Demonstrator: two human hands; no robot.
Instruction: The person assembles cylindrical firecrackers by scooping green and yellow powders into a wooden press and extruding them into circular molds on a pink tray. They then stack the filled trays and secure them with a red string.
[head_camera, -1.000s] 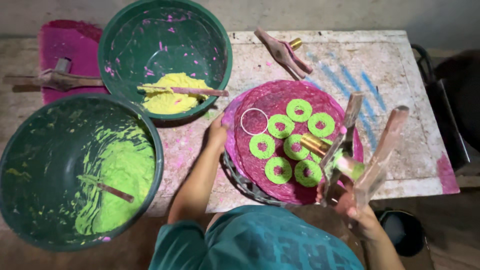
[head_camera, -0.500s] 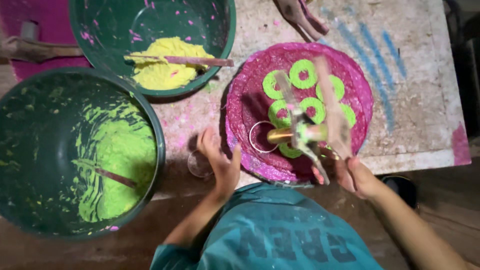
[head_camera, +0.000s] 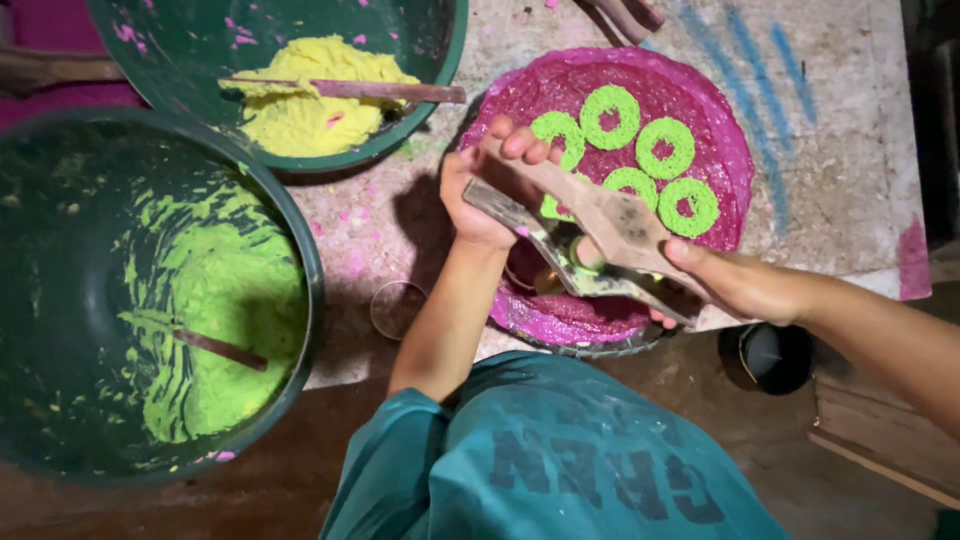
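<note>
Both hands closed on one wooden press (head_camera: 600, 235): left hand (head_camera: 480, 185) wrapped about the far ends of its two handles, right hand (head_camera: 735, 285) gripping the near end; tool held just above the near edge of the pink tray (head_camera: 720, 110), handles drawn narrow.

Large dark green basin (head_camera: 290, 250), at the person's left: bright green paste (head_camera: 215, 310) smeared over its floor, stick (head_camera: 220, 350) lying in the paste.

Second green basin (head_camera: 440, 70), beyond the first: yellow paste (head_camera: 310, 90), flat wooden paddle (head_camera: 350, 90) resting across it and over the rim.

Pink tray, on the pale stained table (head_camera: 840, 150): five green paste rings (head_camera: 665, 145) laid in a loose cluster on its far half; near half bare pink.

Step, as judged: pressing out a further ring. Next move would call for steady closure of the handles over a bare part of the tray, clear of the rings already laid.

Small clear ring or lid (head_camera: 397, 308), on the table beside the left forearm: kind uncertain.

Hard to make out: the press's outlet, hidden among handles and fingers; whether paste is issuing cannot be told. Both basins cut off by the frame. Dark round object (head_camera: 775, 355) below the table edge unidentified.
</note>
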